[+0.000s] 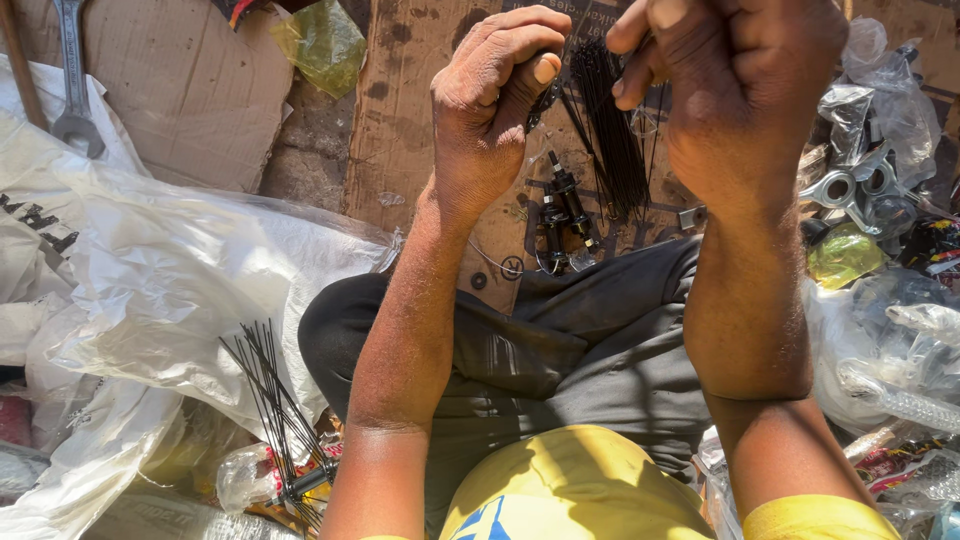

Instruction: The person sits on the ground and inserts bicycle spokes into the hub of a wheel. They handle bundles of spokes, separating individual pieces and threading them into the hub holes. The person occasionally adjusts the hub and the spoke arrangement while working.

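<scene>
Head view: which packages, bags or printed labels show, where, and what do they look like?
White plastic sack: left, crumpled, dark print at its edge.
Cardboard sheet: upper left, brown, flat, torn.
Printed cardboard: top centre, brown, stained, under the left hand.
Yellow-green bag: top, crumpled, translucent.
Clear bags: right, holding metal parts.

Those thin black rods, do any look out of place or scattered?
Yes. Both hands, left hand and right hand, hold one bundle of black rods, but a second bunch lies splayed loose on the white plastic sacks beside the knee.
</scene>
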